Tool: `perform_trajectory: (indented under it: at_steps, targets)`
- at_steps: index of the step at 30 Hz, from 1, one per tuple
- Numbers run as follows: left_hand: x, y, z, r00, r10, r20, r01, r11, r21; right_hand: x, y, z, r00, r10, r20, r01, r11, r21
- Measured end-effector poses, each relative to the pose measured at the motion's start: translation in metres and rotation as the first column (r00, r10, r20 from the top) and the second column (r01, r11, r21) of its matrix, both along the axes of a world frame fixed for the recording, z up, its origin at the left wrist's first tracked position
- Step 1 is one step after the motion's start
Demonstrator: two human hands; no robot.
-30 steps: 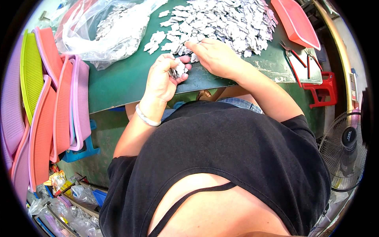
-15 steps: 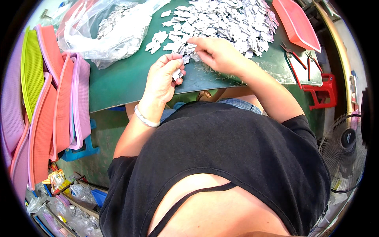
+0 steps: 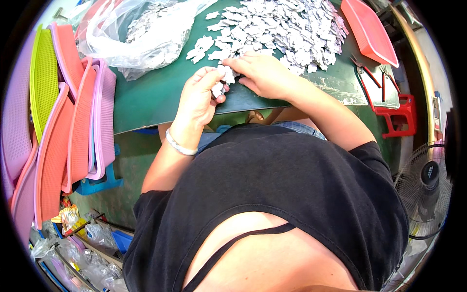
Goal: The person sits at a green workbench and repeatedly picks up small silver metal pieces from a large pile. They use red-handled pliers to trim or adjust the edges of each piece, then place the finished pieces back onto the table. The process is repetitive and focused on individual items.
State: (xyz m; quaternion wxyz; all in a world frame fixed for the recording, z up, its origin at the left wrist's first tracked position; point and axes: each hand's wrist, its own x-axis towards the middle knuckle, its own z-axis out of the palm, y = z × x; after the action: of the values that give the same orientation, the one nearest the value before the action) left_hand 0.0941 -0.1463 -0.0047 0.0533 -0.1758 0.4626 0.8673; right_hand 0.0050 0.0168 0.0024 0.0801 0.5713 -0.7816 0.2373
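Left hand (image 3: 198,97) pinched a small stack of white pieces (image 3: 218,89) at table (image 3: 151,102) edge, while right hand (image 3: 265,73), fingers curled, drew more from pile (image 3: 282,29) within reach.

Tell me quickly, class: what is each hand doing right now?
Left hand: closed on a small stack of grey pieces.
Right hand: palm down, fingers on pieces at the pile; grip cannot be told.

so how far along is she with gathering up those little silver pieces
Done: a clear bag already holds some pieces. In hand: the left hand grips a small stack while the right hand picks from the heap's edge. Left: a big pile on the green table.
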Motion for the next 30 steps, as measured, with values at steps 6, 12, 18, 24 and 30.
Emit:
perform_trajectory:
  at_steps: [6, 12, 18, 24, 30]
  targets:
    - [0.007, -0.017, -0.001, 0.995, 0.093, -0.037, -0.09, 0.993, 0.081, -0.005, -0.004, -0.01, 0.997, -0.001, -0.078, -0.002, 0.999, -0.039]
    - [0.007, -0.016, 0.002, 0.997, 0.082, 0.009, -0.083, 0.99, 0.118, -0.003, -0.004, 0.005, 0.807, -0.091, 0.583, 0.185, 0.977, -0.103]
    - [0.0, -0.005, 0.004, 0.998, -0.051, -0.029, 0.052, 0.998, 0.039, -0.002, -0.009, 0.024, 0.391, -0.006, 0.92, 0.289, 0.95, -0.116]
    - [-0.004, -0.009, 0.001, 0.999, -0.039, -0.022, 0.041, 0.996, 0.074, -0.021, -0.003, 0.004, 0.785, -0.155, 0.6, 0.292, 0.947, -0.137]
    - [-0.001, -0.014, -0.002, 0.999, 0.031, -0.04, -0.019, 0.966, 0.258, -0.018, -0.001, 0.005, 0.984, -0.149, 0.095, 0.144, 0.987, 0.066]
